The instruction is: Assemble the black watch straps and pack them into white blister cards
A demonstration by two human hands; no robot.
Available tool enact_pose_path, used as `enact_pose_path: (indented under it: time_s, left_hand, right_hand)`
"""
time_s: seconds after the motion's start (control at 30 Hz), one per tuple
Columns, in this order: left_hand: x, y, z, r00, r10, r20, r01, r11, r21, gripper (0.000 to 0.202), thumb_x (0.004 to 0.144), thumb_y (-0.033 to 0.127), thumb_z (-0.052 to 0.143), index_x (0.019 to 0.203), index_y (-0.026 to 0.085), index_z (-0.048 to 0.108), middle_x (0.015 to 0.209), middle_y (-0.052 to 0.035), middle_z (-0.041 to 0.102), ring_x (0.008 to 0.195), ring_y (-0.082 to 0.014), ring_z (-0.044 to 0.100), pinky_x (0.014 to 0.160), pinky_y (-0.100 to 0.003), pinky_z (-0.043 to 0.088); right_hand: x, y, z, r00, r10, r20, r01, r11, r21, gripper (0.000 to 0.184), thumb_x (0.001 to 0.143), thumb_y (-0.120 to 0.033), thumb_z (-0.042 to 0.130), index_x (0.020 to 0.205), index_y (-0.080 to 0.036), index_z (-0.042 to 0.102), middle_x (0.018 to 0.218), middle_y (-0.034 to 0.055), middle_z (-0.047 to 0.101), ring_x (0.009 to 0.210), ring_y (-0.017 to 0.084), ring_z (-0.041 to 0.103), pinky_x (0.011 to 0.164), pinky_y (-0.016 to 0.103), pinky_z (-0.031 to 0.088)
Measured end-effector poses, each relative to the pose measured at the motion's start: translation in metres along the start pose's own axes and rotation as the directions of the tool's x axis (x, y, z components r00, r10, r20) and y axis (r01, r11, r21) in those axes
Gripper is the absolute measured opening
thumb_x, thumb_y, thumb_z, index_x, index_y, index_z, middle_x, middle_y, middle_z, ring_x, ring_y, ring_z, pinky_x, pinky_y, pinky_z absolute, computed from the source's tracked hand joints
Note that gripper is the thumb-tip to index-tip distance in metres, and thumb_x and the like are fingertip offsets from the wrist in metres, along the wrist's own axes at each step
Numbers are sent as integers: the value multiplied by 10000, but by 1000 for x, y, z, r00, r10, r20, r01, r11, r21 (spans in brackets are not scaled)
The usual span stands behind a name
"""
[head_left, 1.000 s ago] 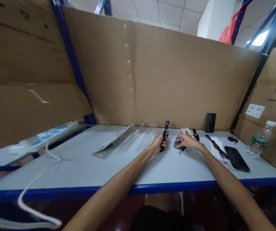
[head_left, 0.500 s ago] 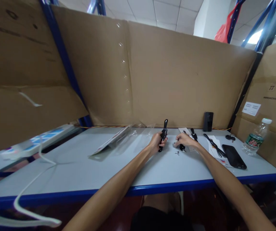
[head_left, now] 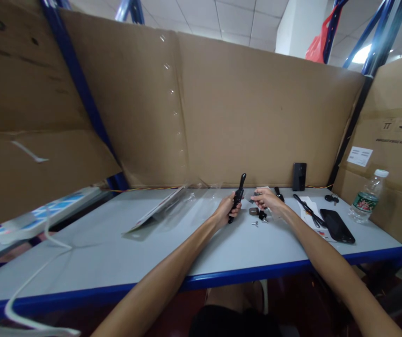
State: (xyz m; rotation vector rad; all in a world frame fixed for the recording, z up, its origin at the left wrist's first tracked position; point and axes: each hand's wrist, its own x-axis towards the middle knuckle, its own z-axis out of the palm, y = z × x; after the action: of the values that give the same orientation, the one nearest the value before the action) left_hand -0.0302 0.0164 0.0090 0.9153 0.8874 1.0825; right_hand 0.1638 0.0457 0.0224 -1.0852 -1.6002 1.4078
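Observation:
My left hand point(head_left: 226, 208) is closed around a glossy black object with a long rounded end point(head_left: 243, 180); its exact kind cannot be made out. The object stands slanted just above the table. To its right, my right hand point(head_left: 266, 199) pinches a small dark grey piece point(head_left: 255, 197), too small to name. Below that hand lie a brown block-like piece point(head_left: 253, 211) and a small black part point(head_left: 262, 215). Some tiny silvery pieces point(head_left: 254, 224) rest in front of them. Another black piece point(head_left: 278, 194) lies behind my right wrist.
Clear plastic packaging with a card point(head_left: 155, 213) lies at left on the table point(head_left: 144, 262). At right are a black cable point(head_left: 308, 210), a phone point(head_left: 337, 225), a water bottle point(head_left: 366, 196), keys point(head_left: 332, 199) and an upright black device point(head_left: 299, 176). Cardboard walls point(head_left: 236, 117) enclose the table.
My right hand has lifted slightly off the small parts with a grey piece in its fingers, uncovering the brown piece. The left hand keeps its hold, the black object tilting slightly more. The view has shifted a little.

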Motion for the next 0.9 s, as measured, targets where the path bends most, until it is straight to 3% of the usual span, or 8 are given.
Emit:
enact_pose_path:
  time_s: [0.17, 0.43, 0.57, 0.67, 0.73, 0.8, 0.9]
  left_hand:
    - [4, -4, -1, 1000, -8, 21, 8, 1000, 14, 382, 1035, 466, 340, 798, 185, 445, 576, 33, 446, 365, -32, 262, 349, -128, 123]
    - [3, -6, 1, 1000, -16, 23, 17, 999, -50, 360, 1039, 459, 328, 831, 189, 445, 573, 44, 431, 366, -37, 264, 345, -124, 136]
    - [1, -2, 0, 999, -35, 2, 35, 994, -104, 372, 1043, 447, 296, 941, 164, 515, 570, 52, 406, 364, -45, 261, 340, -136, 141]
    - [1, -1, -2, 999, -41, -1, 40, 992, -118, 374, 1036, 449, 325, 988, 146, 538, 577, 52, 408, 367, -45, 272, 342, -139, 147]
    - [2, -1, -2, 999, -35, -4, 34, 993, -111, 365, 1031, 446, 345, 1000, 140, 542, 576, 51, 412, 369, -45, 278, 346, -138, 145]
    - [2, -2, -1, 1000, -20, -12, 19, 995, -95, 345, 1022, 443, 374, 1014, 143, 542, 577, 50, 420, 368, -45, 280, 350, -136, 140]
    - [1, -4, 1, 1000, 4, -24, -5, 999, -53, 320, 1014, 434, 388, 1005, 151, 537, 575, 48, 432, 366, -44, 277, 354, -136, 138]
  right_hand:
    - [-1, 0, 2, 999, 20, 34, -20, 1000, -1, 165, 843, -229, 712, 841, -183, 554, 588, -21, 580, 446, 91, 500, 395, 189, 343]
    - [-1, 1, 4, 1000, 19, -1, -19, 998, 58, 171, 884, -239, 693, 781, -168, 576, 585, -3, 606, 438, 95, 511, 392, 188, 369]
    - [-1, -2, 3, 999, 5, -52, 8, 970, 243, 96, 894, -219, 653, 839, -149, 616, 736, 71, 718, 580, 131, 633, 488, 199, 465]
    - [-2, -6, 2, 995, 4, -95, 29, 937, 347, 203, 940, -308, 586, 847, -145, 662, 853, 102, 743, 690, 144, 665, 535, 201, 487]
    - [-1, -6, 1, 987, -11, -160, 64, 941, 332, 198, 906, -320, 634, 798, -157, 665, 855, 91, 739, 707, 145, 656, 520, 197, 472]
    - [1, -3, 1, 977, -20, -211, 84, 950, 301, 90, 806, -229, 724, 783, -171, 660, 805, 65, 727, 698, 149, 646, 520, 205, 473]
    - [4, 5, 1, 979, 30, -203, 27, 962, 273, 195, 683, -107, 762, 849, -173, 684, 718, 32, 700, 663, 153, 635, 562, 240, 499]
